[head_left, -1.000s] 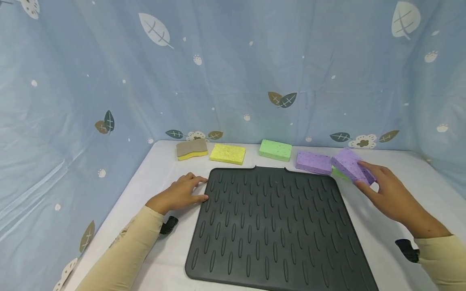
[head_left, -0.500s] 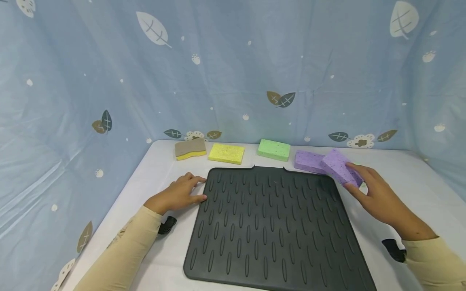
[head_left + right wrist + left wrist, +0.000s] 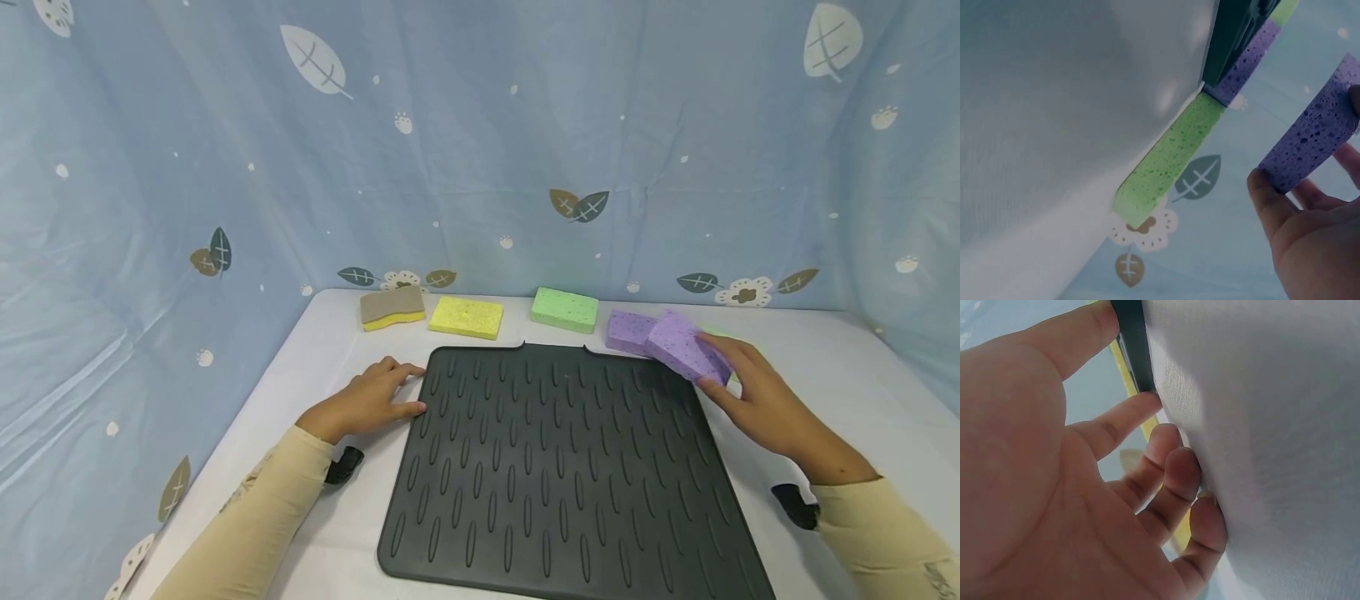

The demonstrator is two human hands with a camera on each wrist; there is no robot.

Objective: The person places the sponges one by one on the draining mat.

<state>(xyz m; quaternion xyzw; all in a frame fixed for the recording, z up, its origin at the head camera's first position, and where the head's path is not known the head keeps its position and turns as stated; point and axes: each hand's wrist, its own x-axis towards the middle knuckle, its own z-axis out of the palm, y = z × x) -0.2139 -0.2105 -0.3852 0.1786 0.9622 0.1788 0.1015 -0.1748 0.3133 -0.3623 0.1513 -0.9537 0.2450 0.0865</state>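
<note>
My right hand pinches a purple sponge between thumb and fingers, tilted over the far right corner of the dark ribbed mat. In the right wrist view the held sponge is raised off the white surface. Partly behind it lies a second purple sponge. A green sponge lies next to that one, mostly hidden by my right hand in the head view. My left hand rests at the mat's left edge, its thumb and index fingertip touching it, the other fingers loosely bent.
Along the back of the white table lie a grey-and-yellow sponge, a yellow sponge and another green sponge. A blue leaf-patterned curtain hangs behind and to the left of the table.
My right hand has carried the purple sponge leftward, from over the green sponge to the mat's corner, where it now overlaps the second purple sponge. The left hand stays at the mat's edge.
</note>
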